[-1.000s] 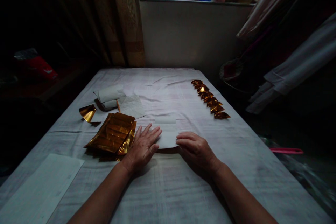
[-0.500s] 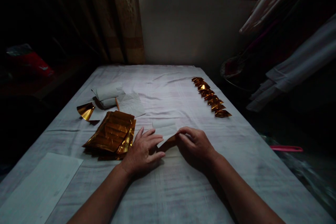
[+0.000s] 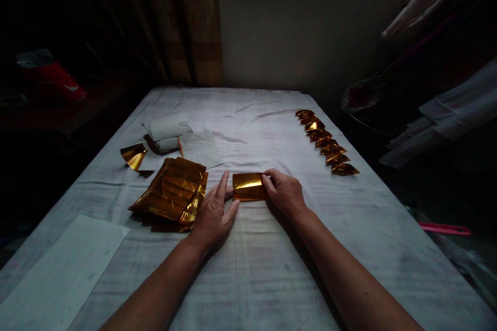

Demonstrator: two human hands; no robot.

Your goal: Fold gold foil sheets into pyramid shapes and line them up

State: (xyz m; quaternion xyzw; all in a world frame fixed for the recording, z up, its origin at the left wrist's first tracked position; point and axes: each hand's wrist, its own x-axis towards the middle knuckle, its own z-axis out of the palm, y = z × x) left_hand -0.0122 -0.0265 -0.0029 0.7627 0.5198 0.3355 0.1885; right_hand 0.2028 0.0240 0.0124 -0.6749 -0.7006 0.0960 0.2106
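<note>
A small sheet of gold foil paper (image 3: pixel 248 186), folded over with its gold side up, lies in front of me on the cloth-covered table (image 3: pixel 272 258). My left hand (image 3: pixel 213 214) rests flat beside its left edge, fingers stretched out and touching it. My right hand (image 3: pixel 283 192) presses on its right edge with curled fingers. A stack of gold foil sheets (image 3: pixel 173 194) lies just left of my left hand.
A row of several folded gold pieces (image 3: pixel 326 142) runs along the table's right side. A single gold cone-like piece (image 3: pixel 134 155) and white paper wrapping (image 3: pixel 171 132) lie at the left. A white sheet (image 3: pixel 58 274) covers the near left corner. Curtains hang behind.
The sheet lay white side up a second ago. Both hands lifted its near edge and folded it away from me, so the gold side now shows. The camera tilted down slightly.
</note>
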